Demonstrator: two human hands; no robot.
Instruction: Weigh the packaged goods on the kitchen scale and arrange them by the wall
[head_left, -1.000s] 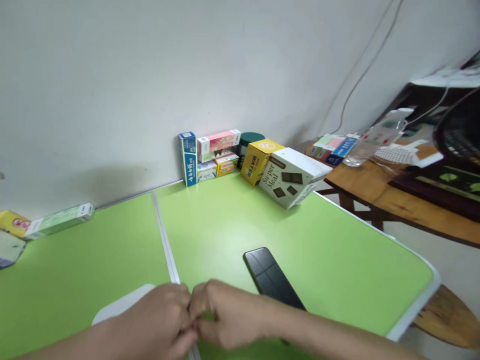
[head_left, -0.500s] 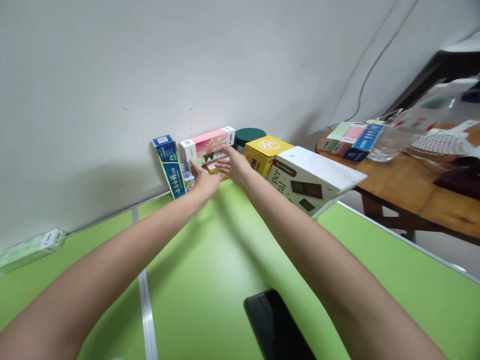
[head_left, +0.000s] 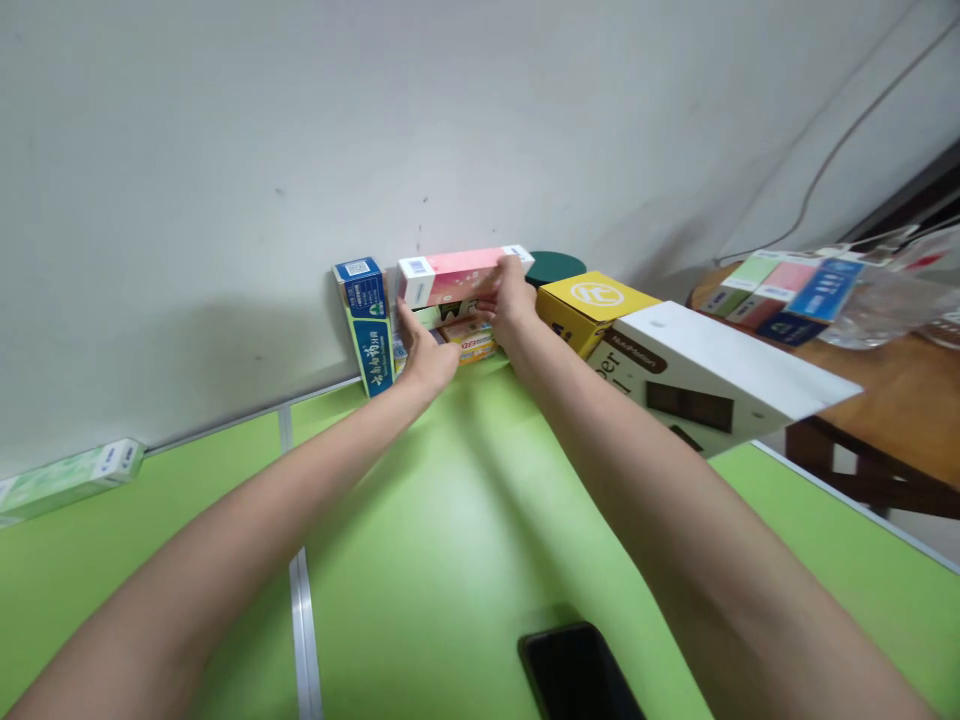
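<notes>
Pink-and-white oblong cardboard box (head_left: 461, 278) sits at the green tabletop's (head_left: 420, 560) far edge, beyond a black smartphone (head_left: 577, 670) in the foreground. Near the right edge, a white carton (head_left: 735, 350) shows a partial "per"; behind it, a yellow box (head_left: 600, 295) bears a white circular emblem. The left hand (head_left: 431, 360), thumb spread from fingers, touches the oblong's left end; the right hand's (head_left: 516, 305) fingers wrap its right. Its long axis parallels the far edge, white ends left and right, beside an upright blue carton (head_left: 371, 340) printed with Chinese characters.
</notes>
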